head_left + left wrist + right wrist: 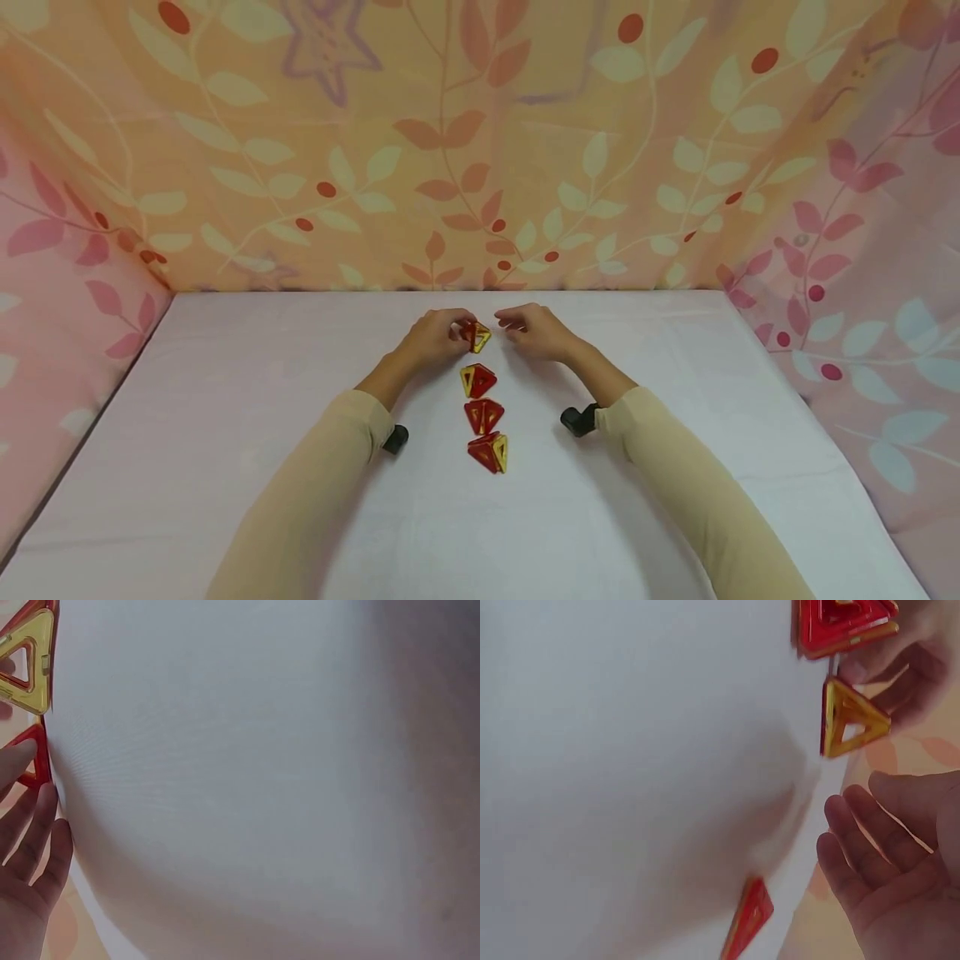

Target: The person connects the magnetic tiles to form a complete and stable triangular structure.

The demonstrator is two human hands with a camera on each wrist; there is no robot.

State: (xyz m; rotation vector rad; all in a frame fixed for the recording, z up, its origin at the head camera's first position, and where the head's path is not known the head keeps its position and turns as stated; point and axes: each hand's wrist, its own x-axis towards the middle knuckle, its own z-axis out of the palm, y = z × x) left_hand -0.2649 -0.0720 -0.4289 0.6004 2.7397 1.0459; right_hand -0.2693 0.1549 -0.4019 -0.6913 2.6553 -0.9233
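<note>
The white table (225,433) carries a straight row of 4 small pyramids built from red and yellow triangle tiles, running away from the person along the middle. 3 of them look finished and stand free: the nearest pyramid (489,452), the third pyramid (483,415) and the second pyramid (477,380), each apart from its neighbour. The farthest pyramid (477,336) is the one in hand, so by my reading the row is mostly done and only this last piece is being settled. The left hand (435,335) pinches it from its side with curled fingers. The right hand (534,330) hovers just beside it, fingers loosely spread and holding nothing, as the right wrist view shows. Its tiles are open frames, glossy plastic, leaning together into a point
</note>
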